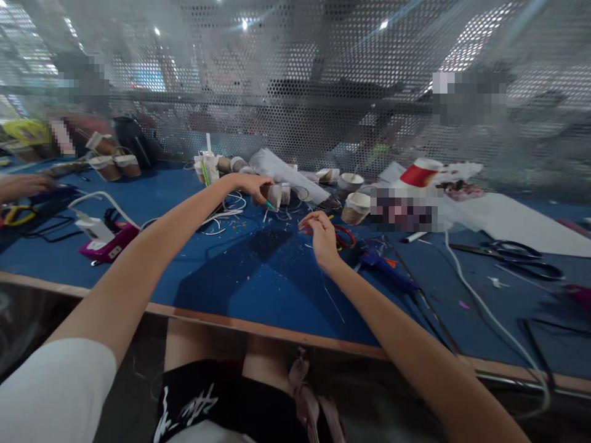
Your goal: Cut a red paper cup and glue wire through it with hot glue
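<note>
Cup (276, 195) clasped by left hand (257, 186); right hand (322, 236) grip unclear, glue gun (391, 269) near

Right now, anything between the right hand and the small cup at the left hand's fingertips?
Nothing bulky visible: between the right hand and the small cup there's tabletop with thin strands and scraps. The left hand reaches the cup from the other side.

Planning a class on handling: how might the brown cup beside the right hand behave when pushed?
Probably light: the cup looks hollow. It may tip, as it seems narrower at its base, and could then roll, being round.
</note>
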Tool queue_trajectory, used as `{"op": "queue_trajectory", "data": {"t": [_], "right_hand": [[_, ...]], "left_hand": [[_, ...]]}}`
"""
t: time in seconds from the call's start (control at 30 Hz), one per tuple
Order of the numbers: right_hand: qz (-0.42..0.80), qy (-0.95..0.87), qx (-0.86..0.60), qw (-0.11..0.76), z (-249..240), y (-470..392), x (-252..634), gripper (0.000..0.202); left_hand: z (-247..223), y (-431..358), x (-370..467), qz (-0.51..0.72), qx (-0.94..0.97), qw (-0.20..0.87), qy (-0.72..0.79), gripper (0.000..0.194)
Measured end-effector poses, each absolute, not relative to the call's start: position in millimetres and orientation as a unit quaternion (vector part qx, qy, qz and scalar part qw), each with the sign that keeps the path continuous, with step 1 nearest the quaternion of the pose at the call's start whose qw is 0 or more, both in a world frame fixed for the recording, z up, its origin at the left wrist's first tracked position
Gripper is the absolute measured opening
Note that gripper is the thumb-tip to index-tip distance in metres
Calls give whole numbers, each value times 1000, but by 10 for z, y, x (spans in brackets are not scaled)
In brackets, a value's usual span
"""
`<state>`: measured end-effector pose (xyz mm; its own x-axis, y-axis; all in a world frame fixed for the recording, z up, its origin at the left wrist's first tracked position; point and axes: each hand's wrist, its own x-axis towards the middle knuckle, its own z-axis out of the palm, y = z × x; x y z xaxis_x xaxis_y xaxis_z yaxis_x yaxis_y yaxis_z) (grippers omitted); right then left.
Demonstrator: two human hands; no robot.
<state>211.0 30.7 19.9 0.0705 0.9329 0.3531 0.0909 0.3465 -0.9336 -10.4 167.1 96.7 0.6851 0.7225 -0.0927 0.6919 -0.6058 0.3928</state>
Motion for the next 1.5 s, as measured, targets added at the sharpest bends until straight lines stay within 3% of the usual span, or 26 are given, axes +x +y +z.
{"op": "queue_trajectory", "data": {"t": [0.3, 0.5, 0.7, 0.97, 1.1, 1.27, 1.4, 1.5], "right_hand": [[384, -568, -453, 570, 149, 350, 2122, 3], [395, -565, -458, 561, 124, 372, 2129, 2], [420, -564, -444, 555, 120, 377, 2124, 2], [467, -575, -413, 529, 128, 343, 2101, 7], [482, -578, -403, 521, 150, 319, 2083, 8], [472, -578, -405, 528, 183, 290, 2081, 19], [459, -586, -419, 520, 192, 265, 2095, 32], [458, -590, -431, 506, 195, 241, 2104, 38]], "left_hand": [[797, 1883, 40, 97, 894, 202, 387, 92], [812, 1941, 99, 96, 891, 218, 386, 89], [810, 1888, -269, 72, 906, 213, 359, 82], [775, 1872, -682, 63, 872, 195, 444, 83], [742, 1915, -710, 77, 872, 184, 447, 77], [796, 1887, -773, 199, 885, 81, 414, 61], [903, 1411, -464, 288, 853, -2, 434, 34], [846, 853, -32, 355, 831, -55, 424, 29]]}}
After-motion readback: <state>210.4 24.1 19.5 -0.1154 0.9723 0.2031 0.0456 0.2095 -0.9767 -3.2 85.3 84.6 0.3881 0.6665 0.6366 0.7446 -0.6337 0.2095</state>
